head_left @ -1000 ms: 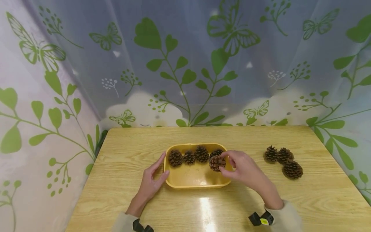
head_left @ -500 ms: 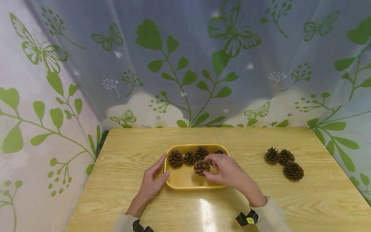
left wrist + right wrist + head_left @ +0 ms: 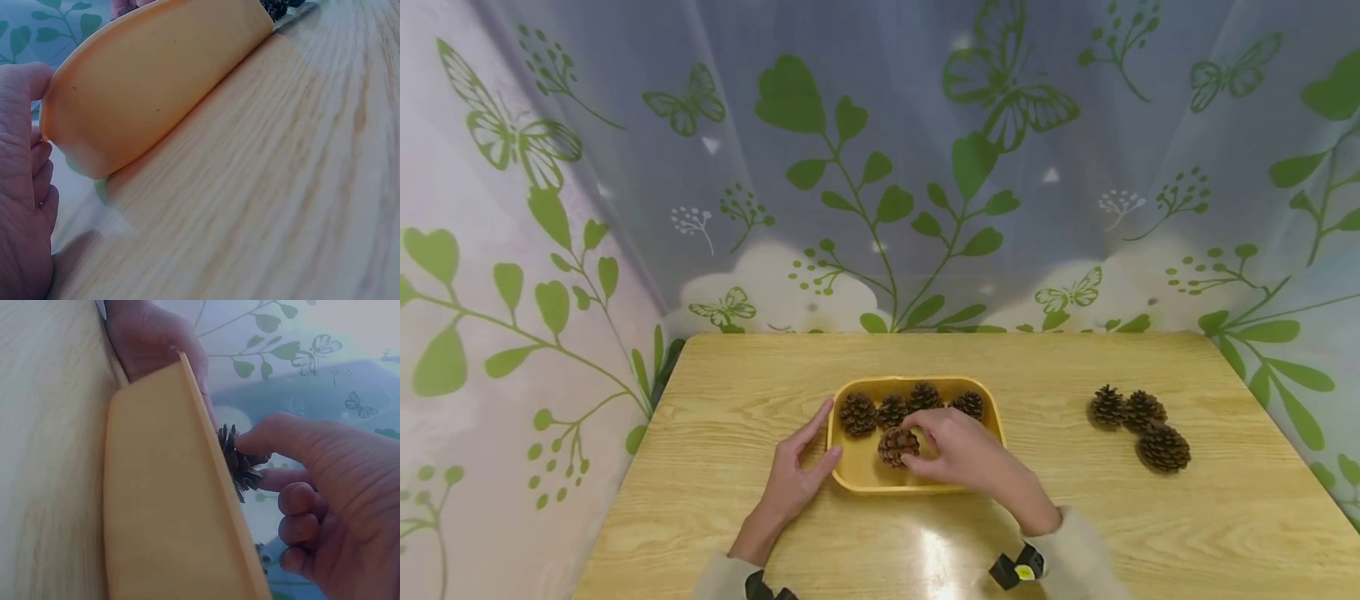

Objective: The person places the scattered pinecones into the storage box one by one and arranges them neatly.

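A yellow plastic tray [image 3: 917, 489] stands on the table with several brown pine cones in it. A row of them runs along its back side, from a pine cone [image 3: 858, 414] at the left to another pine cone [image 3: 967, 405] at the right. My right hand [image 3: 966, 450] pinches one pine cone [image 3: 897, 448] between thumb and fingers, inside the tray near its middle; whether it touches the floor is unclear. In the right wrist view this pine cone [image 3: 240, 462] shows above the rim. My left hand [image 3: 793, 475] touches the tray's left end, fingers extended and thumb apart.
Three more pine cones [image 3: 1163, 448] lie close together on the wooden table [image 3: 737, 375], right of the tray. A patterned curtain [image 3: 880, 167] with green leaves and butterflies hangs behind the table and at its sides.
My right hand has carried the pinched pine cone leftward from the tray's right end to left of its middle, and slightly nearer the front. The left hand stays at the tray's left end.
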A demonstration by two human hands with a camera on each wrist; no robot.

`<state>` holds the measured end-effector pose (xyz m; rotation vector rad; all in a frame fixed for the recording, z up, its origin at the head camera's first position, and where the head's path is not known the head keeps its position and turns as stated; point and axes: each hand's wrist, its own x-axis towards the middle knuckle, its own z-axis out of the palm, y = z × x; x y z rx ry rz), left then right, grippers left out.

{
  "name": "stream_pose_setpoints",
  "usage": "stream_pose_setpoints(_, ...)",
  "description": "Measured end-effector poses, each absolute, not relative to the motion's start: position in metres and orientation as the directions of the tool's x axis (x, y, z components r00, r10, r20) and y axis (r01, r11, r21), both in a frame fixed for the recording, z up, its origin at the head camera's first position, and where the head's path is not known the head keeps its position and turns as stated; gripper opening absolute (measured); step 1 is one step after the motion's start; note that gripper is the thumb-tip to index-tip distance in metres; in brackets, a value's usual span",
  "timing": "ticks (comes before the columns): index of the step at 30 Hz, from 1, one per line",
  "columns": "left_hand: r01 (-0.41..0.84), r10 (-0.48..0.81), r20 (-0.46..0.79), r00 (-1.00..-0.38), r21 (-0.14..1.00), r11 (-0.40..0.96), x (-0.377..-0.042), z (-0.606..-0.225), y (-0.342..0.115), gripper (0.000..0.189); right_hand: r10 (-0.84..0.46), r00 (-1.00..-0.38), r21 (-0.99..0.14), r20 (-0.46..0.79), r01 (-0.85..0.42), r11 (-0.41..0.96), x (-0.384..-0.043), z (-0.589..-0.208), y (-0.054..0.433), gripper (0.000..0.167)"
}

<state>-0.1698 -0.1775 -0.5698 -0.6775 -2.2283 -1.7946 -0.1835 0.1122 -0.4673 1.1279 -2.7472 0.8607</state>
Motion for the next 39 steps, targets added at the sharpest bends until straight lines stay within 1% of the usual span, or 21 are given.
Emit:
stream_pose_setpoints(4,0.478,0.221,0.441,-0.87,0.864,0.157,-0.169,-0.569,-0.177,0.064,-0.664,-0.713,-0.486,0.226,-0.673,0.558,-0.186,-0.472,0.103,0.032)
stream_pose_setpoints(10,0.486,0.221,0.448,-0.867,0.857,0.172,-0.17,-0.569,-0.177,0.064,-0.706,-0.686,-0.522,0.175,-0.673,0.524,-0.191,-0.476,0.087,0.034)
stream_pose_setpoints(14,0.481,0.22,0.441,-0.87,0.856,0.188,-0.171,-0.571,-0.178,0.064,-0.719,-0.679,-0.53,0.147,-0.668,0.522,-0.193,-0.477,0.076,0.036)
stream_pose_setpoints(19,0.487,0.223,0.446,-0.867,0.854,0.186,-0.172,-0.571,-0.178,0.064,-0.723,-0.679,-0.509,0.125,-0.67,0.541,-0.195,-0.482,0.066,0.036)
stream_pose_setpoints(26,0.494,0.217,0.454,-0.864,0.846,0.199,-0.172,-0.571,-0.178,0.065,-0.724,-0.677,-0.516,0.137,-0.672,0.531,-0.195,-0.489,0.058,0.036)
stream_pose_setpoints(32,0.5,0.217,0.46,-0.861,0.842,0.2,-0.169,-0.57,-0.178,0.064,-0.718,-0.675,-0.502,0.173,-0.687,0.525,-0.194,-0.496,0.055,0.038)
stream_pose_setpoints(39,0.501,0.221,0.461,-0.859,0.845,0.186,-0.17,-0.568,-0.177,0.064,-0.685,-0.696,-0.42,0.217,-0.7,0.578,-0.193,-0.5,0.056,0.044)
